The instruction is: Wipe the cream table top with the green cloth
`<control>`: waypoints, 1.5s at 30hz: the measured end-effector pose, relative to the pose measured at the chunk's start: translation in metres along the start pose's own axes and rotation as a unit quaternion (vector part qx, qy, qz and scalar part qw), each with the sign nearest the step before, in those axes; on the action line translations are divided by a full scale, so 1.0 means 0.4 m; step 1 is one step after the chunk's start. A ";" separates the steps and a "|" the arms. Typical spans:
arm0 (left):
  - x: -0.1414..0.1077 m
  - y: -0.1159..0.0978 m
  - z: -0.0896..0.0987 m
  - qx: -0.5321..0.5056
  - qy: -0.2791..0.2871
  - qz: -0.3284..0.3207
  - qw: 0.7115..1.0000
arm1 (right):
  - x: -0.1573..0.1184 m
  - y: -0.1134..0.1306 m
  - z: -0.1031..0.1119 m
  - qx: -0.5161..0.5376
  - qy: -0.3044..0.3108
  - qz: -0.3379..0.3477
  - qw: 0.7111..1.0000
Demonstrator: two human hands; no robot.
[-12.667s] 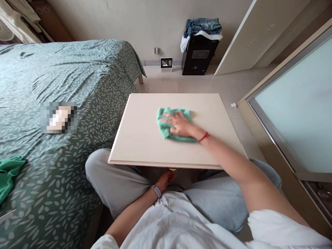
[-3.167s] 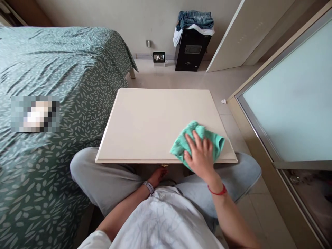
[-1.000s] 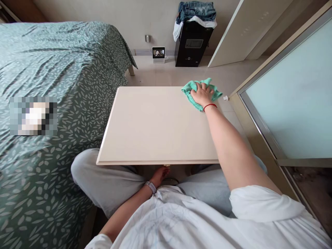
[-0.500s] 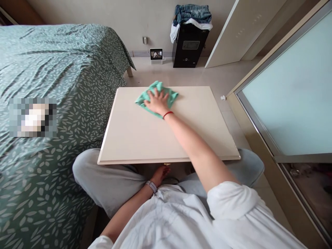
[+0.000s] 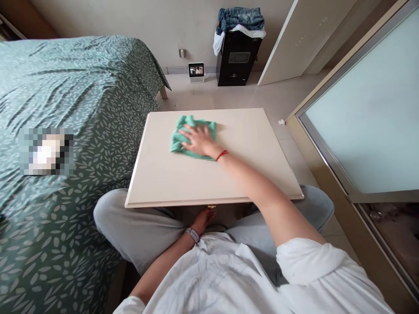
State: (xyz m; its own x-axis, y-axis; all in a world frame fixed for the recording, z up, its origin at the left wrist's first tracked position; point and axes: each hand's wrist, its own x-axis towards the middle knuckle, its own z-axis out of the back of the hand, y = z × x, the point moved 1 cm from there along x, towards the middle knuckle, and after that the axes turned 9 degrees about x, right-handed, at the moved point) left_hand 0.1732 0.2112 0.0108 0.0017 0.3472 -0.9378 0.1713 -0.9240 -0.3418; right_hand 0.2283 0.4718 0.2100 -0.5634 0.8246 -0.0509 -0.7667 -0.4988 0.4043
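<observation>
My right hand [image 5: 199, 138] lies with fingers spread on a green cloth [image 5: 176, 141], pressing it onto the tabletop. The cloth is rumpled, its edges showing around the hand. Beneath it is a cream-coloured small table [image 5: 170, 183], across my legs. My left hand [image 5: 204, 218] is low, by the near edge of the table, its fingers loosely curled with nothing visible in them. Close above those fingers a small gold-coloured metal fitting [image 5: 212, 206] shows under the tabletop edge.
On the left stands a bed with a green leaf-patterned cover [image 5: 108, 87]. Beyond the table are a small screen device [image 5: 196, 73] on the floor and a black cabinet [image 5: 237, 65] topped with folded jeans [image 5: 240, 18]. A frosted sliding panel [image 5: 369, 109] is on the right.
My right hand has pulled the green cloth toward me and slightly left, away from the far edge of the tabletop. My left hand stays in place.
</observation>
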 end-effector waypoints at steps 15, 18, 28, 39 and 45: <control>-0.017 -0.004 -0.017 0.010 0.023 -0.014 1.000 | -0.248 -0.143 0.070 -0.014 -0.134 -0.306 0.942; -0.012 -0.002 -0.014 0.009 0.022 -0.018 1.000 | -0.147 0.006 0.025 -0.006 -0.086 -0.206 0.975; -0.004 -0.001 -0.004 -0.014 0.006 -0.025 1.000 | 0.011 0.346 -0.147 -0.001 0.040 0.169 0.985; -0.023 -0.011 -0.008 -0.002 0.003 -0.010 1.000 | -0.213 -0.145 0.055 -0.028 -0.024 -0.093 0.995; -0.016 -0.007 -0.009 0.011 0.007 -0.012 1.000 | -0.436 -0.345 0.095 -0.031 -0.177 -0.343 0.922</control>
State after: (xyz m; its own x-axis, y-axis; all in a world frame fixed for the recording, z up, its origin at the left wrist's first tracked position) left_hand 0.1763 0.2121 0.0181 0.0120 0.3721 -0.9281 0.1492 -0.9184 -0.3663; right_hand 0.4441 0.4069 0.1979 0.1884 0.9816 0.0312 -0.9273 0.1673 0.3348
